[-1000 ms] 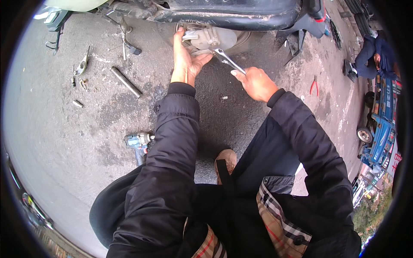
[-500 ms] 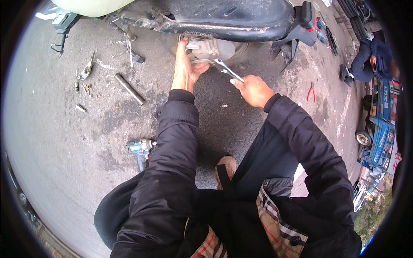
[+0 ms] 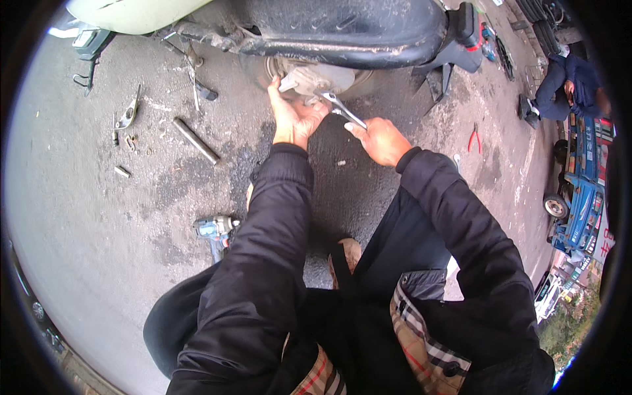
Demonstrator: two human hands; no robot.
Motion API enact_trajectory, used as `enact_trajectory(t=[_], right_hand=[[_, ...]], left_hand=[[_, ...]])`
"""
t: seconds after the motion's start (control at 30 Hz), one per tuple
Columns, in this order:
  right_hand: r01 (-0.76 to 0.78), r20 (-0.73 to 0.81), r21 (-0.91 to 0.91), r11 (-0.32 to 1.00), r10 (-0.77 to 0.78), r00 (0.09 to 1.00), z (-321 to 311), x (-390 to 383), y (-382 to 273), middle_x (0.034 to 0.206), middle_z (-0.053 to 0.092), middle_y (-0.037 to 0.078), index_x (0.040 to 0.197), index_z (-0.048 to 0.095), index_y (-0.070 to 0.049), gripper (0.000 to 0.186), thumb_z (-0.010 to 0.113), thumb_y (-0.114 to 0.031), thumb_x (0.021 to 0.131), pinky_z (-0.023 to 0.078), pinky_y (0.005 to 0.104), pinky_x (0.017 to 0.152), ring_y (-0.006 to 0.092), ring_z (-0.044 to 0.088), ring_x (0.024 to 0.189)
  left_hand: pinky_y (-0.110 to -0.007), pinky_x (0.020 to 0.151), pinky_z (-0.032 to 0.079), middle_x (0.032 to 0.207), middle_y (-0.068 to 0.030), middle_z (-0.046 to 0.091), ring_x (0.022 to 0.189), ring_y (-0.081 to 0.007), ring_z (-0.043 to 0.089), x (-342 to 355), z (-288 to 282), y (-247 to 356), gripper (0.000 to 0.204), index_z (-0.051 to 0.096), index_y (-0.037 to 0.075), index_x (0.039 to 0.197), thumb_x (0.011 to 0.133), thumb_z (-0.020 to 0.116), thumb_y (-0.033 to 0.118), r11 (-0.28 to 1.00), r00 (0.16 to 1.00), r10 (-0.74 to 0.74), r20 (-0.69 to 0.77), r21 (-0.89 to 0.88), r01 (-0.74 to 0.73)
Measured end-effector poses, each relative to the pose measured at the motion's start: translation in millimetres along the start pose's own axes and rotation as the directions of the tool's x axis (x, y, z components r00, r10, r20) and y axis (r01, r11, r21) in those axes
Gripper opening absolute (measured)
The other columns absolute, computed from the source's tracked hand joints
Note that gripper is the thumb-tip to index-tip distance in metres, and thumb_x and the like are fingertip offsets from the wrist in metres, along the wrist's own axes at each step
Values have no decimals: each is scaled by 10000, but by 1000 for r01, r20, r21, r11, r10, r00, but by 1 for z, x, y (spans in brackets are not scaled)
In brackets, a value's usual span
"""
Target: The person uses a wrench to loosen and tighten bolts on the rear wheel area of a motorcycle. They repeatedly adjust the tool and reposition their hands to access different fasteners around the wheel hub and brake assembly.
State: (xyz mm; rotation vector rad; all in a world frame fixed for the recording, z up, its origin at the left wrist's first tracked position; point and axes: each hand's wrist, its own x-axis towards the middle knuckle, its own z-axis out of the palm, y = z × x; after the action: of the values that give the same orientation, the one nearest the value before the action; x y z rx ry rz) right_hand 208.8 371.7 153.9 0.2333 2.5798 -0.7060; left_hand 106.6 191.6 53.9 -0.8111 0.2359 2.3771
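Note:
A silver ratchet wrench (image 3: 347,112) slants from the scooter's pale metal hub housing (image 3: 322,78) toward me. My right hand (image 3: 383,140) is closed around its handle. Palm up, my left hand (image 3: 296,120) cups the underside of the housing, the thumb raised along its left side and the fingers beside the wrench head. Those fingertips are partly hidden, as is whatever the wrench head sits on. Over both hands hangs the dark, dusty body of the scooter (image 3: 342,33).
On the pavement at left lie a metal tube (image 3: 196,140), another ratchet (image 3: 128,115), a socket (image 3: 122,171) and a blue impact driver (image 3: 214,230). Red pliers (image 3: 474,138) lie at right. A person (image 3: 559,89) sits near a blue cart (image 3: 582,178).
My left hand has shifted slightly down and right, closer to the wrench head. The right hand and the wrench handle have moved a little left. Both grips look much the same.

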Motion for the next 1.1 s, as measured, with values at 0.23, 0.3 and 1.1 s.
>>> enact_trajectory(t=[0.23, 0.3, 1.1], right_hand=[[-19, 83, -65, 998, 24, 996, -11, -3, -4, 809, 664, 327, 836, 699, 51, 605, 544, -489, 1063, 501, 586, 766, 546, 643, 851], [-43, 77, -75, 996, 49, 996, -10, -2, -4, 805, 658, 331, 828, 694, 53, 611, 544, -490, 1063, 500, 586, 763, 552, 637, 850], [-42, 77, -26, 999, 44, 996, -4, 1, -2, 844, 656, 347, 849, 689, 61, 638, 535, -523, 1057, 502, 589, 787, 557, 633, 900]], left_hand=[[-645, 1060, 459, 1491, -332, 402, 1274, -522, 552, -9, 11, 27, 1126, 247, -66, 1556, 849, 656, 709, 864, 980, 195, 37, 466, -189], [-635, 1112, 431, 1506, -337, 396, 1323, -513, 519, -8, 3, 22, 1194, 222, -61, 1575, 849, 631, 793, 916, 986, 162, 34, 366, -163], [-659, 1151, 381, 1480, -312, 505, 1377, -464, 505, 11, -18, -25, 709, 309, -17, 1538, 1105, 352, 543, 972, 968, 115, -223, 226, -63]])
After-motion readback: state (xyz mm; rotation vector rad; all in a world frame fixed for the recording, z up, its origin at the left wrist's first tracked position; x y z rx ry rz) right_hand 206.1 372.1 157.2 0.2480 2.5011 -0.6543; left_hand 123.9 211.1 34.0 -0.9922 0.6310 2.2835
